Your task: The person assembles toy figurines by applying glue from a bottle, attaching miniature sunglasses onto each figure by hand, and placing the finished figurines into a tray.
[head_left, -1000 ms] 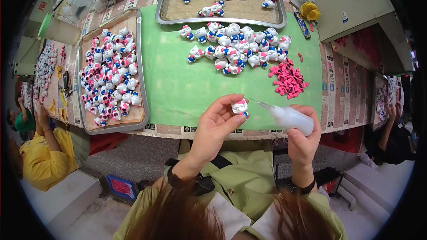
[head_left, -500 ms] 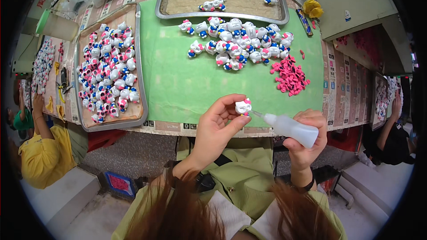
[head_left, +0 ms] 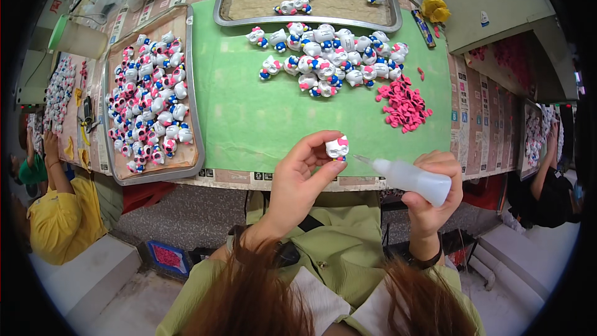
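Note:
Between the thumb and fingers of my left hand [head_left: 303, 171] is a small white cat-like figurine [head_left: 337, 147] with pink and blue parts. My right hand [head_left: 435, 194] is wrapped round a translucent squeeze bottle [head_left: 415, 181], tilted so that its thin needle tip points left at the figurine. A small gap shows between the tip and the figurine. Beyond my hands, a heap of similar figurines [head_left: 329, 56] lies on the green mat [head_left: 249, 118]. To its right is a pile of small pink pieces [head_left: 403, 104].
A metal tray [head_left: 200, 143] at left is packed with figurines, many with pink and dark parts. Another tray [head_left: 305, 25] stands at the back. A yellow crumpled thing [head_left: 435, 9] lies near a box-shaped cabinet [head_left: 497, 6]. Co-workers sit at left [head_left: 62, 218] and right [head_left: 547, 193].
The bottle has drawn slightly right, its tip backing off from the figurine. My left hand and the figurine have shifted a little left. The whole view has moved slightly.

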The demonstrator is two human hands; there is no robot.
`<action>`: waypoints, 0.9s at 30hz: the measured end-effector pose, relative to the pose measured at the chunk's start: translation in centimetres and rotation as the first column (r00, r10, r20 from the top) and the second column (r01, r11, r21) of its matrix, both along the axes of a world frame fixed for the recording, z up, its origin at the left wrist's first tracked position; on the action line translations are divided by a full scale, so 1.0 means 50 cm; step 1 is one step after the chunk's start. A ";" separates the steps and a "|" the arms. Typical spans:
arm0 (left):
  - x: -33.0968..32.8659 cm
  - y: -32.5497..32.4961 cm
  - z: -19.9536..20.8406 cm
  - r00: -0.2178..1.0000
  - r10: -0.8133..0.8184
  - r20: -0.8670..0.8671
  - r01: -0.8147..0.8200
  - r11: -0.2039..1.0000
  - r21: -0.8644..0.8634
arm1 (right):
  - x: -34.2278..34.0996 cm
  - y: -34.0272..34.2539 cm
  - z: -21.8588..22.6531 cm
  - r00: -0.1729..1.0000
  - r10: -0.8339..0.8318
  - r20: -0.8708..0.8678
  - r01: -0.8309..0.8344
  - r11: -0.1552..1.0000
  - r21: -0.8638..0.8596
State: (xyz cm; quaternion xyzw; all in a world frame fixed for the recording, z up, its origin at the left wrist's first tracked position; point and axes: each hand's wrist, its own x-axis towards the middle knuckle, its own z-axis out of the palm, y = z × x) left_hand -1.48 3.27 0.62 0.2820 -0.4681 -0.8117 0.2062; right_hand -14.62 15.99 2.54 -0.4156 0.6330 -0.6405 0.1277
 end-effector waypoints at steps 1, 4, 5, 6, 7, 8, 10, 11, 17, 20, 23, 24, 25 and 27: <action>0.000 -0.001 0.002 1.000 0.004 -0.011 -0.003 0.999 0.050 | 0.001 -0.001 0.000 0.999 -0.025 0.032 0.026 0.999 -0.023; 0.000 -0.002 0.003 1.000 -0.001 -0.021 0.003 0.992 0.125 | 0.003 -0.001 -0.002 0.998 -0.040 0.057 0.042 0.999 -0.028; -0.002 -0.002 0.003 1.000 -0.006 -0.023 0.009 0.992 0.127 | 0.002 0.001 -0.001 0.997 -0.045 0.056 0.047 0.999 -0.026; -0.004 -0.001 0.003 1.000 -0.007 -0.029 0.011 0.990 0.141 | 0.000 0.003 0.000 0.999 -0.033 0.032 0.033 0.999 -0.011; -0.002 -0.001 0.003 0.999 -0.002 -0.033 0.007 0.988 0.153 | 0.000 0.002 0.001 1.000 -0.013 0.011 0.013 1.000 0.004; -0.001 -0.001 0.003 0.999 -0.001 -0.032 0.005 0.988 0.153 | 0.001 0.001 0.000 1.000 -0.012 0.011 0.012 1.000 0.004; 0.001 -0.001 0.002 0.999 0.013 -0.046 -0.005 0.987 0.163 | 0.001 0.000 -0.001 1.000 -0.023 0.012 0.023 1.000 -0.004; 0.002 -0.001 0.002 0.999 0.013 -0.046 -0.005 0.987 0.163 | 0.000 0.000 -0.001 1.000 -0.023 0.012 0.023 1.000 -0.004; 0.000 0.000 -0.001 0.999 0.018 -0.049 -0.012 0.992 0.126 | -0.004 0.005 0.000 1.000 -0.011 0.002 0.011 1.000 0.023; 0.000 0.000 -0.003 0.998 0.029 -0.049 -0.023 0.993 0.112 | -0.007 0.004 0.000 0.989 -0.083 0.121 0.085 0.996 -0.005; 0.001 -0.004 0.000 1.000 0.019 -0.018 -0.017 0.994 0.109 | -0.018 0.008 0.008 0.963 -0.149 0.222 0.153 0.988 0.002; 0.001 -0.003 0.001 0.999 0.021 -0.024 -0.019 0.994 0.109 | -0.019 0.008 0.008 0.973 -0.117 0.198 0.123 0.992 -0.018; 0.001 -0.003 0.001 0.999 0.025 -0.028 -0.022 0.994 0.109 | -0.020 0.008 0.008 0.981 -0.084 0.173 0.091 0.995 -0.037; 0.001 -0.002 0.000 0.999 0.028 -0.031 -0.024 0.993 0.114 | -0.015 0.007 0.006 0.985 -0.070 0.155 0.075 0.997 -0.026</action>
